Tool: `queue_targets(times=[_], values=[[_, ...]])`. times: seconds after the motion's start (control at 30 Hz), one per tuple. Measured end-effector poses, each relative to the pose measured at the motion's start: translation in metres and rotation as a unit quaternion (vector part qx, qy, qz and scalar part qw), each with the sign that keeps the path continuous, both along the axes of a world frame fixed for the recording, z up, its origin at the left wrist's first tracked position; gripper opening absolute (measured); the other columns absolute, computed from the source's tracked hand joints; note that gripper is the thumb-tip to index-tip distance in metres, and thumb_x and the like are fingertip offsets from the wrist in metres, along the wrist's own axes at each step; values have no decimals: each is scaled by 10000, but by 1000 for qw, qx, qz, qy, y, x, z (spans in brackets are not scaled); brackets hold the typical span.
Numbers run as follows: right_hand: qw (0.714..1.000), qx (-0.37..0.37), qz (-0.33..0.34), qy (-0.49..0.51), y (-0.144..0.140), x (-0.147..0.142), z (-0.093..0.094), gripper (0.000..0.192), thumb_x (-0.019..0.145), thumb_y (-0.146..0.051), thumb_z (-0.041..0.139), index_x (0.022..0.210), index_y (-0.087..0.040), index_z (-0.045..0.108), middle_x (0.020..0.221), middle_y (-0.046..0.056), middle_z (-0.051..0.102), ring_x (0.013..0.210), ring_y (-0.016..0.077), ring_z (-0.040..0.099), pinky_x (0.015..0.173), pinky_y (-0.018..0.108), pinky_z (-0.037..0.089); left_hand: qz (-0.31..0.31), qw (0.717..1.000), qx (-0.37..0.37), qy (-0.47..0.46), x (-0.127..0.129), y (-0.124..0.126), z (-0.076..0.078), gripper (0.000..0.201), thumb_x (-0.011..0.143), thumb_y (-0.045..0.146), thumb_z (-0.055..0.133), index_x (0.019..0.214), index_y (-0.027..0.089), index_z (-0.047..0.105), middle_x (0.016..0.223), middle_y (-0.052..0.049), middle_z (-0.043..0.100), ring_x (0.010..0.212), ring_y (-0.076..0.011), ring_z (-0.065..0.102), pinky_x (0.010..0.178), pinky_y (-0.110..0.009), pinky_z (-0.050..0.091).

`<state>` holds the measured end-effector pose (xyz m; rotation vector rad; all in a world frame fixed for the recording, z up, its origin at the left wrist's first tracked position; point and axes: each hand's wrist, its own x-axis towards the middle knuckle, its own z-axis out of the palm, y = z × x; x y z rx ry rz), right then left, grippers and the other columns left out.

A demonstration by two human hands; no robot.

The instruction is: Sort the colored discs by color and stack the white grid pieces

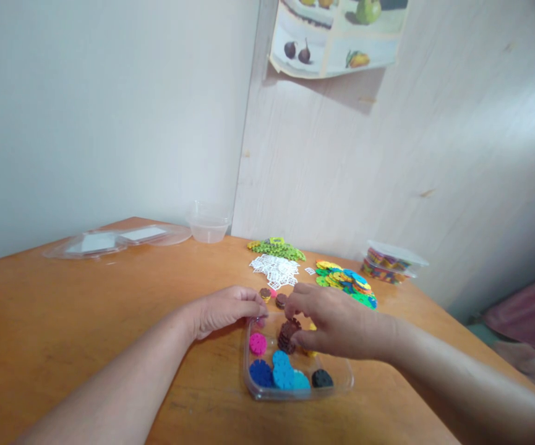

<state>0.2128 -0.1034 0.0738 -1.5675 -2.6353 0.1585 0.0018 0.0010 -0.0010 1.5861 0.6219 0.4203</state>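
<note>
- Nearest me on the orange-brown wooden table (86, 334) sits the shallow clear plastic tray (302, 394). I judge it light, smooth and a little flexible, best steadied by its rim.
- Along its near side lie dark blue notched discs (260, 373), sky-blue notched discs (282, 369) overlapping paler ones, and black notched discs (322, 378); a bright pink notched disc (258, 343) lies behind the dark blue.
- Farther in, the stack of brown notched plastic discs (287, 337) leans by my right thumb. They look thin, stiff, light and hardly fragile; I'd pinch them across their toothed edges, since a loose stack could slide apart.
- My right hand (336, 322) arches over the tray, thumb and fingers partly parted; I can't tell whether a disc is caught. It also covers part of some yellow discs (313, 327).
- My left hand (231, 311) is curled at the tray's far left corner, fingertips close together; whether they pinch anything I cannot tell.
- Just beyond, a small brown disc stack (281, 301) crowds the far rim.
- Behind stand white open-frame squares (274, 271), then green plastic pieces (283, 250).
</note>
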Motion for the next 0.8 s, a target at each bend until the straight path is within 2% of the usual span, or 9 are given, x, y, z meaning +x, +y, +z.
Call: queue_targets(times=[0.2,0.33,0.43,0.57,0.7,0.8], values=[[1000,20,-7,-3,1,2,-5,253,835,-361,595,1048,-226,615,1033,48,614,885,185,573,734,285,407,1,1000,-4,3,0,0,0,227,742,366,677,805,149,664,835,-48,710,801,-182,614,795,-305,432],[999,21,-25,24,7,8,-3,262,843,-388,595,1053,-234,624,970,33,633,821,166,574,705,276,411,-4,1000,-10,-4,0,0,0,224,751,360,670,817,146,662,852,-57,714,805,-181,618,792,-302,433],[997,32,-56,45,24,15,-2,200,859,-321,559,1005,-215,646,899,31,646,763,148,570,664,260,404,-5,1000,-7,1,-1,0,0,227,757,362,664,827,146,664,862,-57,716,808,-178,616,792,-300,433],[994,17,-105,39,56,25,-9,246,827,-315,580,1003,-169,671,897,57,675,754,157,587,645,256,414,-4,1000,0,14,-1,-1,2,237,762,373,659,833,147,666,863,-50,717,820,-173,609,804,-292,427],[995,-34,-95,11,77,25,-20,394,777,-459,640,1067,-198,694,958,59,701,805,187,620,671,267,443,-6,1000,5,22,-1,-1,3,238,760,366,649,847,145,663,859,-41,715,819,-167,601,804,-285,419],[995,-47,-91,-15,84,21,-26,415,738,-500,668,1049,-229,716,1005,53,708,838,204,632,697,274,447,-6,1000,14,24,-1,-1,2,244,760,364,635,860,144,665,859,-39,710,826,-172,599,806,-290,414]])
